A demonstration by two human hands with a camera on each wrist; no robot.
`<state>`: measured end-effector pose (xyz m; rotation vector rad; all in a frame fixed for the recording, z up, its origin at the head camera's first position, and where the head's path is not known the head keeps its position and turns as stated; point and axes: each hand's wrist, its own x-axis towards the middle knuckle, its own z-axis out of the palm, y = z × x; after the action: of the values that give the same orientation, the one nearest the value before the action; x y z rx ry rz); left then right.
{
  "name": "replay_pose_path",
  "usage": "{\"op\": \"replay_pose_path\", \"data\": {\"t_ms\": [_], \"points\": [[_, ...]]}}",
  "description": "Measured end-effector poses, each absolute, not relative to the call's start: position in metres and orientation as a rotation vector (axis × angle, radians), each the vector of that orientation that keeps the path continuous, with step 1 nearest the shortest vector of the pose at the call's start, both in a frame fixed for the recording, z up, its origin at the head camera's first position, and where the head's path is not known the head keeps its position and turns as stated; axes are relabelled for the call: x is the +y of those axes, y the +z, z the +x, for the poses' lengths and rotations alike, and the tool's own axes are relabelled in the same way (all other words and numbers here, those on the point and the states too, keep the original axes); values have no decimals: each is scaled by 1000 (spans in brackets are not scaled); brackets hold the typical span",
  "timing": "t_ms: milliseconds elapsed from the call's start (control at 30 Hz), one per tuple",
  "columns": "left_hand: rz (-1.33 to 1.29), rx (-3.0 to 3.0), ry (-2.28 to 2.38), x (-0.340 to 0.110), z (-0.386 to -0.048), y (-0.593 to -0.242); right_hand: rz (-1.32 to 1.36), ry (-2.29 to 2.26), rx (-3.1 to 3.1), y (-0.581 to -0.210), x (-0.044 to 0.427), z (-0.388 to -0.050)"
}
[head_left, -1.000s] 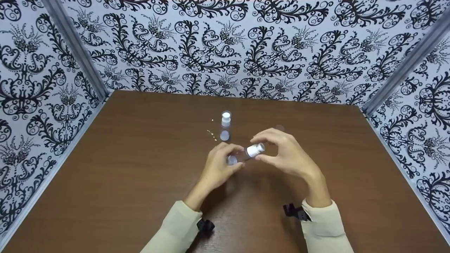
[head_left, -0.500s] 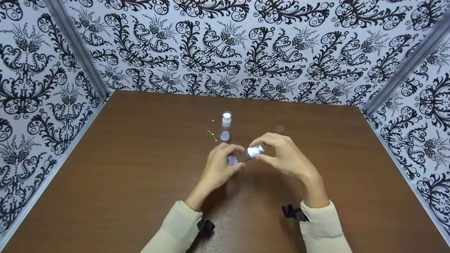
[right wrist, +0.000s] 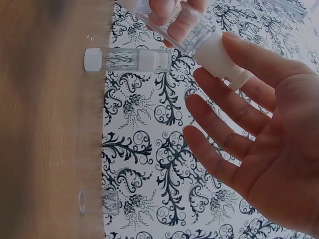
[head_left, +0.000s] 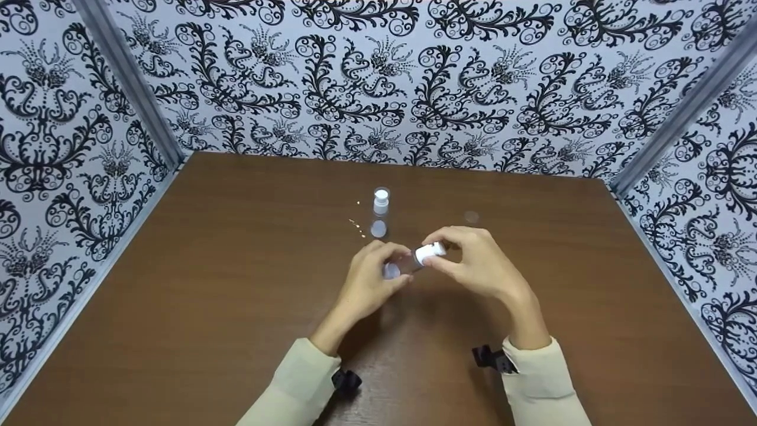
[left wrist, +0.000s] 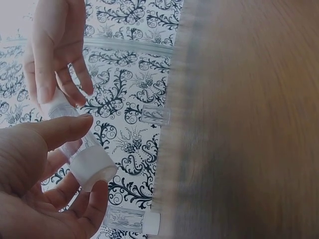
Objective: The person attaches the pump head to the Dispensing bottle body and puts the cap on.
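Note:
A small clear pump bottle (head_left: pixel 407 264) with a white base and a white pump top (head_left: pixel 430 253) is tilted above the table, its top pointing up and right. My left hand (head_left: pixel 369 278) grips the lower part of it between thumb and fingers, as the left wrist view shows with the white base (left wrist: pixel 93 168) sticking out. With thumb and index finger, my right hand (head_left: pixel 488 266) pinches the white pump top (right wrist: pixel 219 57); the other fingers are spread apart. Behind the hands, a second pump bottle (head_left: pixel 379 214) stands upright under a clear cap.
A loose clear cap (head_left: pixel 471 217) stands on the brown table (head_left: pixel 236 254), beyond my right hand. Several small white specks (head_left: pixel 356 225) lie left of the standing bottle. A patterned wall (head_left: pixel 378 77) bounds the back, with more patterned panels at both sides.
My right hand has shifted slightly left and in toward the held bottle, and its thumb now lies over the white pump top. My left hand keeps its grip in place.

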<state>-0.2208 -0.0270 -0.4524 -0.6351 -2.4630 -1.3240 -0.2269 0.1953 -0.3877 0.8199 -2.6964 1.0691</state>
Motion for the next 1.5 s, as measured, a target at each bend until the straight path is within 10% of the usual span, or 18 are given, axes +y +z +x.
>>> {"op": "replay_pose_path", "data": {"t_ms": [1500], "points": [[-623, -2501, -1363, -27, -219, -451, 976, 999, -2611, -385, 202, -226]]}}
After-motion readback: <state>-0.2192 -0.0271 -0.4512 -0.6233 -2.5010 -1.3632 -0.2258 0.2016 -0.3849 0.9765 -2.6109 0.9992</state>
